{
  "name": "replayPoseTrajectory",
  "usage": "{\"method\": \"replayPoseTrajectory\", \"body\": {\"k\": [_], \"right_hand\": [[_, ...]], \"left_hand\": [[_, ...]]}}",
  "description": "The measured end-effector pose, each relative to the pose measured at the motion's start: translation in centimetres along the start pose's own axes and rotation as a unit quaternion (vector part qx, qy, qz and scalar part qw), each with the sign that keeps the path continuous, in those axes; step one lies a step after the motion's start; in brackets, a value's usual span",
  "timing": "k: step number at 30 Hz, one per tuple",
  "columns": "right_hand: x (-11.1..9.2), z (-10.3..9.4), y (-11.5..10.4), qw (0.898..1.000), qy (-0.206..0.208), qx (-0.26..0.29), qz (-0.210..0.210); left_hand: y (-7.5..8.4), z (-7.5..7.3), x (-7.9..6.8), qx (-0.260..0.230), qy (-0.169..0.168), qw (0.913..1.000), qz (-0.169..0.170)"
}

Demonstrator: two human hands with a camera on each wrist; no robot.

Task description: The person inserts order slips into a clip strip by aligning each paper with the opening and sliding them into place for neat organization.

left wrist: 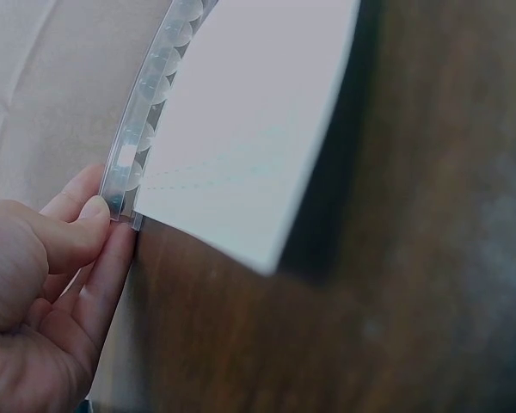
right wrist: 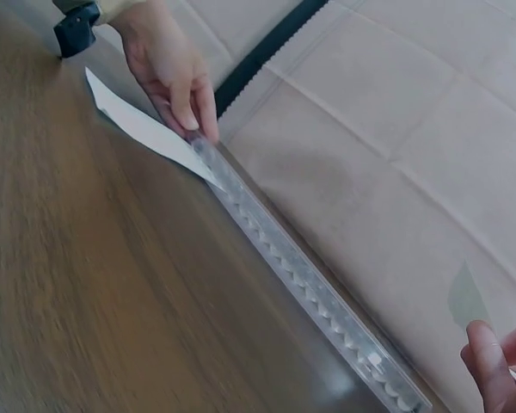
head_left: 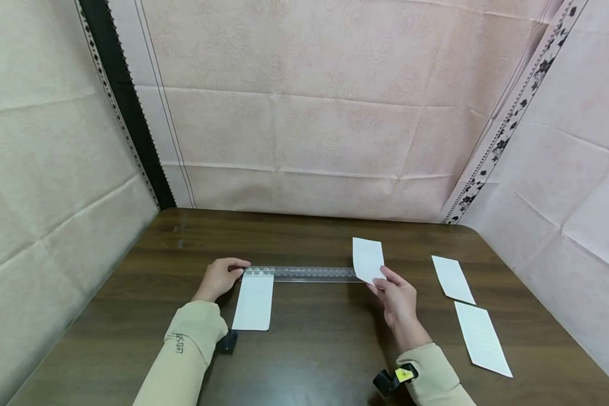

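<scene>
Pale green sleeves (head_left: 175,372) are seen nearest, with dark lettering (head_left: 179,343) printed on the left one. A black device (head_left: 385,383) is strapped at the right wrist (a yellow patch is carried beside it). A little farther off, at the right, a lined white card (head_left: 484,338) is laid on the brown wooden counter (head_left: 314,355), and a second loose card (head_left: 454,279) is set end to end just beyond it.

Toward the middle, a white sheet (head_left: 252,304) is stretched out in front of a clear plastic strip (head_left: 314,274), its far edge overlapped with the strip's left part; whether it is slotted in cannot be told. The strip, lined with round clear discs, is laid crosswise on the counter. Its left end is pinched between the thumb and fingers of the left hand (head_left: 220,277). By the right hand (head_left: 398,299), nearly closed, a raised white slip (head_left: 367,259) is gripped by its lower corner; the strip's right end is covered by it in the head view.

Farthest back, the counter is bordered by pale creased cloth (head_left: 309,141), edged with a black band (head_left: 129,104) at the left and a floral trim (head_left: 511,118) at the right.
</scene>
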State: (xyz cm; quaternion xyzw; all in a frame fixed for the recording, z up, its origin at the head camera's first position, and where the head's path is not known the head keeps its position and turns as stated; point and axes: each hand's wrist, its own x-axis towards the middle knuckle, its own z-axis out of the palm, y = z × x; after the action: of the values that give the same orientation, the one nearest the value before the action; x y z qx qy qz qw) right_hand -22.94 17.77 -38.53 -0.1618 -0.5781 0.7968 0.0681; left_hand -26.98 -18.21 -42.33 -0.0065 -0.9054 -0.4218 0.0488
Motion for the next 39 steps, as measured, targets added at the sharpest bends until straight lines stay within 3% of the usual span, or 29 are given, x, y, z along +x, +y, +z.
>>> {"method": "replayPoseTrajectory", "body": {"k": [22,28,39], "right_hand": [[-2.7,2.6,2.2,0.999,-0.018,0.041,-0.018],[-2.9,1.9,2.1,1.000,-0.006,0.004,0.007],[-3.6,-0.6,2.5,1.000,0.005,-0.011,0.008]], "left_hand": [[0.0,0.0,-0.1,-0.004,0.001,1.0000,-0.004],[0.1,0.0,-0.1,0.004,0.005,1.0000,0.007],[0.0,-0.1,0.0,0.006,0.004,0.9999,0.013]]}}
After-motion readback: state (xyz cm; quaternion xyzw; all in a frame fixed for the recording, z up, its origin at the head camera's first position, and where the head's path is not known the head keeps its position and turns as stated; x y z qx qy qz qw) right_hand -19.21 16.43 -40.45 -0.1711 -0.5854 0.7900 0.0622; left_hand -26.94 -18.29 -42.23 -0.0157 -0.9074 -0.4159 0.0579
